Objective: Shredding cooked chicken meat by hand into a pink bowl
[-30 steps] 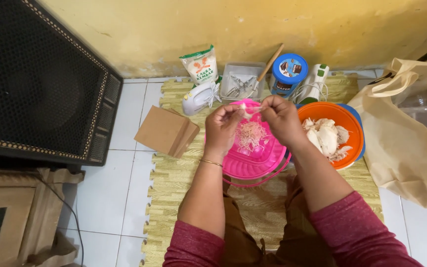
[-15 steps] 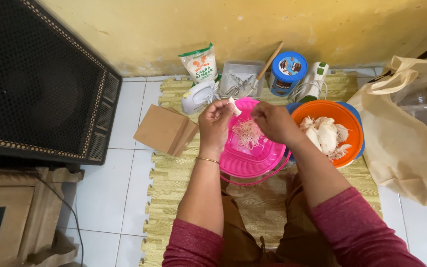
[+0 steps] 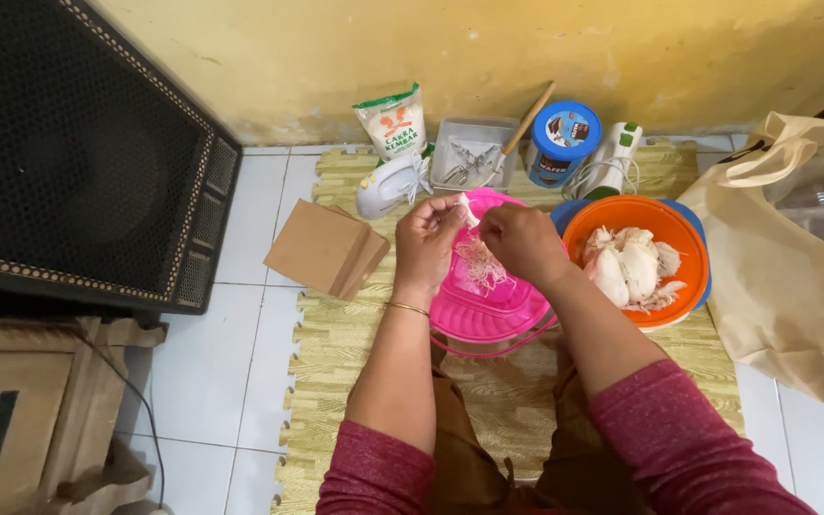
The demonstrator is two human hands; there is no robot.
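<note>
Over the pink bowl point(image 3: 488, 300), the left hand point(image 3: 426, 243) and right hand point(image 3: 522, 243) pinch a pale piece of chicken point(image 3: 469, 208) between their fingertips, with shreds heaped in the bowl beneath. Just right of the pink bowl sits the orange bowl point(image 3: 636, 262) of unshredded meat; beyond it, a hand mixer point(image 3: 388, 186) and metal tray point(image 3: 474, 153) line the wall. Pulled too sharply, strands could fly past the rim onto the mat point(image 3: 336, 353).

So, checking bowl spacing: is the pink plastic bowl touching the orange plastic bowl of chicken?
Cannot tell: in the head view the right hand hides where pink bowl meets orange bowl.

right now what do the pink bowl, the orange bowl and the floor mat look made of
Pink bowl: likely plastic, bright glossy rim. Orange bowl: likely plastic too, smooth and shiny. Floor mat: probably foam, wood-grain print, interlocking toothed edges.
</note>
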